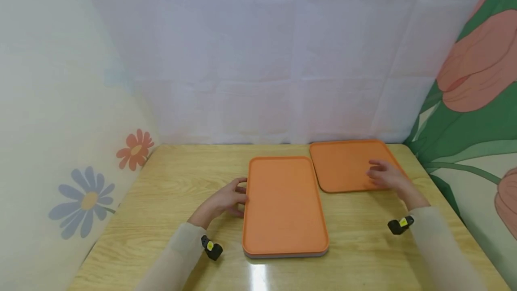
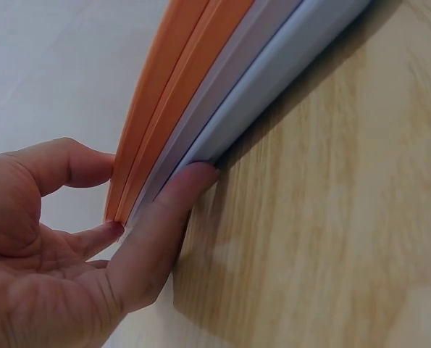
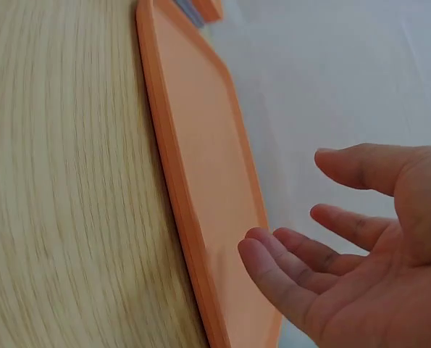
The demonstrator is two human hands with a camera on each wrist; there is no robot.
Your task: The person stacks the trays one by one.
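Note:
A stack of trays (image 1: 286, 205) lies on the table, an orange tray uppermost. In the left wrist view its side shows orange edges (image 2: 185, 80) above a lilac one and a pale grey-blue one (image 2: 273, 65). My left hand (image 1: 229, 199) rests against the left side of this stack, with fingertips touching the tray edges and not wrapped round them. Farther right, an orange tray (image 1: 343, 165) lies flat at the back. Over its right part hovers my right hand (image 1: 385, 175), fingers apart and loosely bent, holding nothing; in the right wrist view the fingers (image 3: 273, 279) stand beside the tray (image 3: 201, 145).
The wooden table (image 1: 194, 160) extends to a white cloth backdrop (image 1: 250, 57). Flower-printed panels stand at the left (image 1: 40, 125) and right (image 1: 476, 120). The two tray piles nearly meet at the stack's back right corner.

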